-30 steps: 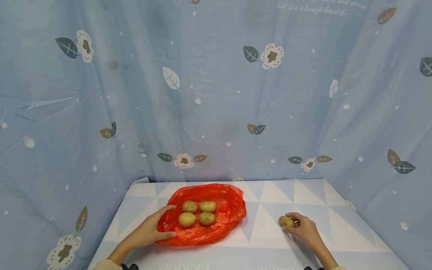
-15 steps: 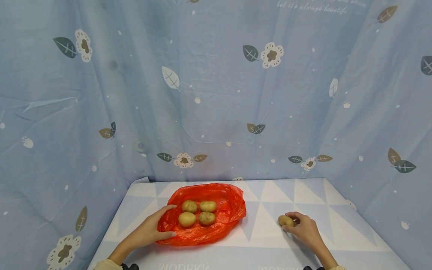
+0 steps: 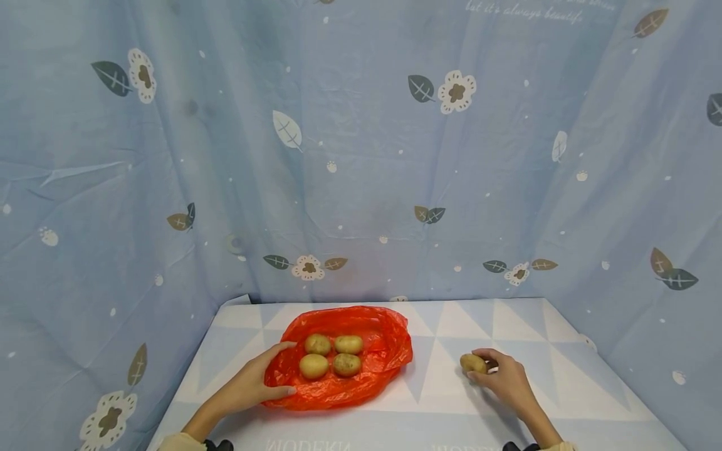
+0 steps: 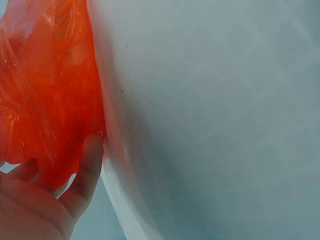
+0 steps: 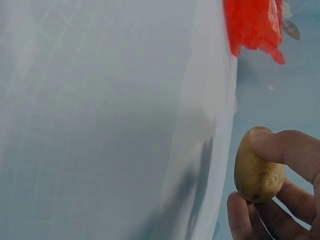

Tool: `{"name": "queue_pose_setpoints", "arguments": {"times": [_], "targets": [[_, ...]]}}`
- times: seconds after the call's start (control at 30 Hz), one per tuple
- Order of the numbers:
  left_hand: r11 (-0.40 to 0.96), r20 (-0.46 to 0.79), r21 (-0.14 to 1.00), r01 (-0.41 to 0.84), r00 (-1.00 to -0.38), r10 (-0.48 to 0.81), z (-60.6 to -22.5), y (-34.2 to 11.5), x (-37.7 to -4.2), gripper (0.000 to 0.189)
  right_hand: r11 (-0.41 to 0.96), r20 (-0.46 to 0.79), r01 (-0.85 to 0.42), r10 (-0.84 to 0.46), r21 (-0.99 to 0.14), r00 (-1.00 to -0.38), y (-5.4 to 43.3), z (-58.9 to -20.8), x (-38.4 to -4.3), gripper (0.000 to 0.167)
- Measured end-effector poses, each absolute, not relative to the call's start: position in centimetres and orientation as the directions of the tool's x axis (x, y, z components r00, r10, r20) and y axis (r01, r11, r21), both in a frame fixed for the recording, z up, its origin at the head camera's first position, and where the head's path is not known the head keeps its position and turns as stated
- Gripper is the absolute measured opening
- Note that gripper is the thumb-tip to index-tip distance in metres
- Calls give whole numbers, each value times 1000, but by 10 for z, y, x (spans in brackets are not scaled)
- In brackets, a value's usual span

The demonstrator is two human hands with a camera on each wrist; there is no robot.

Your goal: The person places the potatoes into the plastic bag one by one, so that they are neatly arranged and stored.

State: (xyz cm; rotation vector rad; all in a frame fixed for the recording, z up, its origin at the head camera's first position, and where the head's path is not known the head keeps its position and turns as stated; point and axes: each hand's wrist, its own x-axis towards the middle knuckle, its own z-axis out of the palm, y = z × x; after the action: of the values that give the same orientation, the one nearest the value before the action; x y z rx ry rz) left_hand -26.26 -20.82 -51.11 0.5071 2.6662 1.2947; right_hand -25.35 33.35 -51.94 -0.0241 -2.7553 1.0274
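Note:
An orange-red plastic bag [image 3: 378, 357] lies spread on the pale blue table [image 3: 440, 407] with several small potatoes [image 3: 333, 354] on it. My left hand [image 3: 256, 383] grips the bag's left edge, thumb and fingers curled around the plastic [image 4: 55, 110]. At the right, my right hand [image 3: 504, 378] holds one more potato [image 3: 472, 362] between thumb and fingers, just above the table. In the right wrist view the potato [image 5: 257, 167] is pinched at its end, and the bag [image 5: 252, 25] shows far off.
A blue curtain [image 3: 361, 156] printed with leaves and flowers closes in the table at the back and both sides. Bare tabletop lies between the bag and my right hand.
My right hand has lifted the potato slightly and brought it a little to the left, toward the bag. The left hand and the bag have stayed put.

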Motion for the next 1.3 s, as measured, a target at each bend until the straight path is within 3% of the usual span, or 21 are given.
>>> {"name": "queue_pose_setpoints", "arguments": {"times": [1.3], "targets": [[569,20,789,233,-934,356,-511,-209,-263,90,670,225,-142,38,-729,-974,286,-517,-269,44]]}}
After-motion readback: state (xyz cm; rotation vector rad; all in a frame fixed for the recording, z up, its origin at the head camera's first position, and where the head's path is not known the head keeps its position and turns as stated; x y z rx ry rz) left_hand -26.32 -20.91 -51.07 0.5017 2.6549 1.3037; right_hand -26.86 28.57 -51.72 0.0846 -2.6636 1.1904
